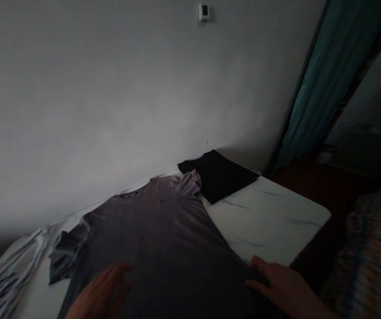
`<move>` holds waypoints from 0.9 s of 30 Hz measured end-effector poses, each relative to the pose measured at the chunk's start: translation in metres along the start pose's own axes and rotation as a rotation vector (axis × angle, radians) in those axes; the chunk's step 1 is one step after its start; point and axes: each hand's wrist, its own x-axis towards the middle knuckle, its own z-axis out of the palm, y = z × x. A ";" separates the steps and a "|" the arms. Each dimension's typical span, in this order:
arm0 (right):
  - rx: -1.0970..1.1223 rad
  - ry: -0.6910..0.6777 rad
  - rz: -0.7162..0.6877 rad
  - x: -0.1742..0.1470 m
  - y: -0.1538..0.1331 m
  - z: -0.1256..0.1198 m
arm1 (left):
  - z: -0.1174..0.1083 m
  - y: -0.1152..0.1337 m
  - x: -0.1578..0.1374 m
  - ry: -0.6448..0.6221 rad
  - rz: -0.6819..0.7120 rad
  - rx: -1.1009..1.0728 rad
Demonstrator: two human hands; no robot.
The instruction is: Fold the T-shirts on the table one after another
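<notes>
A dark grey T-shirt [163, 239] lies spread out on the white, marble-patterned table [263, 226], its neckline toward the wall and its short sleeves out to the sides. Over the lower left part of the shirt is my left hand [100, 292], somewhat blurred, with its fingers stretched out and nothing visible in them. My right hand [283, 283] is at the shirt's right edge, thumb and fingers apart; whether it touches the cloth I cannot tell. The shirt's hem runs out of view below.
Behind the shirt's right sleeve, a folded black garment [220, 175] lies against the wall [127, 97]. A pale garment with dark marks [14, 274] is at the left end. To the right are a teal curtain [336, 75] and a colourful patterned cloth [376, 248].
</notes>
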 end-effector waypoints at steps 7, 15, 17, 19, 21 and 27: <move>-0.048 0.044 0.176 0.030 -0.060 -0.004 | 0.042 0.191 0.218 -0.360 0.777 0.209; -0.036 0.010 0.073 0.125 -0.091 -0.024 | 0.087 0.196 0.290 -0.458 0.909 0.313; -0.062 -0.010 0.059 0.145 -0.092 -0.025 | 0.087 0.194 0.293 -0.449 0.880 0.312; -0.083 -0.006 0.032 0.154 -0.092 -0.023 | 0.085 0.193 0.294 -0.426 0.834 0.303; -0.093 0.012 0.002 0.154 -0.091 -0.019 | 0.082 0.192 0.293 -0.394 0.774 0.294; -0.031 0.003 0.028 0.140 -0.082 -0.018 | 0.077 0.187 0.285 -0.322 0.622 0.275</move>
